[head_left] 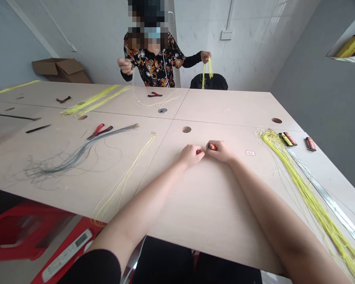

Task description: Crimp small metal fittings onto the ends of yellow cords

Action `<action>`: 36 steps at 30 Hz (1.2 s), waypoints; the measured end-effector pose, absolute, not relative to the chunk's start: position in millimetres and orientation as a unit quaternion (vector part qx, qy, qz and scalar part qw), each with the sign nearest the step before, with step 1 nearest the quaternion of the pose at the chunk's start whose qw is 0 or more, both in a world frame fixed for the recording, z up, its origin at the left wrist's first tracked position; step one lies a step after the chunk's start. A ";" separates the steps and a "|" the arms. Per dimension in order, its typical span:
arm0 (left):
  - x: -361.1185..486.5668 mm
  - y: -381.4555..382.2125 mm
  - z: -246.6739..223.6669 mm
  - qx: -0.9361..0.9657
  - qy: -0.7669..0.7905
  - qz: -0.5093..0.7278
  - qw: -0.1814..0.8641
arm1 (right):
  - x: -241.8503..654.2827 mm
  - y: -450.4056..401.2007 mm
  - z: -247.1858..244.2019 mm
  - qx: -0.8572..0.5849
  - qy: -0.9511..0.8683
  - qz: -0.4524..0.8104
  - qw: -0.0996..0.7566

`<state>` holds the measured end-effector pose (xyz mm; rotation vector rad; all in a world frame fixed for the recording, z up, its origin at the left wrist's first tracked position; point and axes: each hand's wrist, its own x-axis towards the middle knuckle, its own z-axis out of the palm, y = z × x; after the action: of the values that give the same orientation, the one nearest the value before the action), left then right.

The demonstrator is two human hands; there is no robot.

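Observation:
My left hand rests on the pale wooden table with its fingers curled in, and nothing shows in them. Beside it, my right hand pinches a small red-and-black case with a yellow mark. The two hands nearly touch. To the right lies a long bundle of yellow cords, with similar cases at its far end. A thin yellow cord bundle lies to the left of my left hand. A small white label sits near my right hand.
Grey cords and red-handled pliers lie to the left. A metal strip runs along the right. Across the table, a person holds yellow cords. A red stool stands below the near edge.

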<state>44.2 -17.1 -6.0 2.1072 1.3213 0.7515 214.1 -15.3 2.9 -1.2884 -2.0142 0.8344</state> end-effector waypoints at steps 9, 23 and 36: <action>43.7 -15.9 -7.3 0.772 0.489 0.293 0.282 | 217.7 -10.2 -0.4 -0.491 -0.754 0.301 0.314; 39.9 -10.5 -2.6 0.680 0.497 0.358 0.403 | 216.5 -12.2 1.4 -0.476 -0.738 0.337 0.338; 42.7 -13.5 -5.4 0.735 0.494 0.325 0.331 | 216.9 -9.9 -2.9 -0.455 -0.755 0.320 0.348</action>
<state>42.7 -13.5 -5.4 1.9216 1.2918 0.8481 216.9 -9.9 -2.9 -1.1792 -1.9573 0.8294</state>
